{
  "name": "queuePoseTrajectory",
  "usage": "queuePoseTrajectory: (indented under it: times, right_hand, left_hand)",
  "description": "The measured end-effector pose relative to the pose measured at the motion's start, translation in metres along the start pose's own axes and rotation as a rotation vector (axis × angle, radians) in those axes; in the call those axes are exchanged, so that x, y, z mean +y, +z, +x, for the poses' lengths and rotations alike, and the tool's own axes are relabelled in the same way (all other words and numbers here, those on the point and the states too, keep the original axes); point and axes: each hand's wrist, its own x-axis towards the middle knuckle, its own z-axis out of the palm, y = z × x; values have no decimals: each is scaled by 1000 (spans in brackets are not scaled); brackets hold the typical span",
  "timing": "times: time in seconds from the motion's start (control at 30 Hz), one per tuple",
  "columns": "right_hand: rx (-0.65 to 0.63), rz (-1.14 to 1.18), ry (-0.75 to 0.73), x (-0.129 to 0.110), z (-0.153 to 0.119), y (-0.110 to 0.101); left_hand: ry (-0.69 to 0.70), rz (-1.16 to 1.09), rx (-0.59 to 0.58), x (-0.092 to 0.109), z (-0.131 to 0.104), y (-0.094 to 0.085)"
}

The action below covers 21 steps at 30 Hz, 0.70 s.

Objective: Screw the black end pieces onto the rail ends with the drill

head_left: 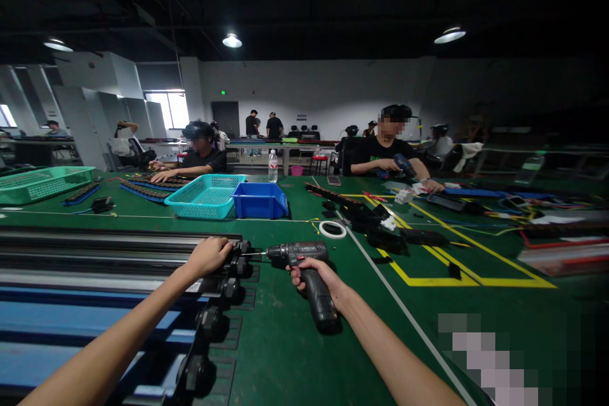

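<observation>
My right hand is wrapped round the grip of a black cordless drill, which points to the left. The drill's thin bit reaches a black fitting on the end of a long metal profile. Whether the tip sits in a screw is too small to tell. My left hand is closed over that profile's end, just left of the fitting, with its fingertips partly hidden. More profiles, some blue, lie side by side below it, with black cable-gland-like fittings on their ends.
Beyond the profiles stand a turquoise basket, a blue bin and a water bottle. A white tape roll lies behind the drill. Black parts and wires cover yellow-taped areas on the right. Across the table, a co-worker holds another drill.
</observation>
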Motion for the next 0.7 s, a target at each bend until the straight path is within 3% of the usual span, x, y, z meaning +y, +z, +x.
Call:
queuePoseTrajectory:
  times: [0.7]
  right_hand:
    - [36, -52, 12, -2, 2, -4]
  left_hand:
    - [-19, 16, -40, 4, -4, -6]
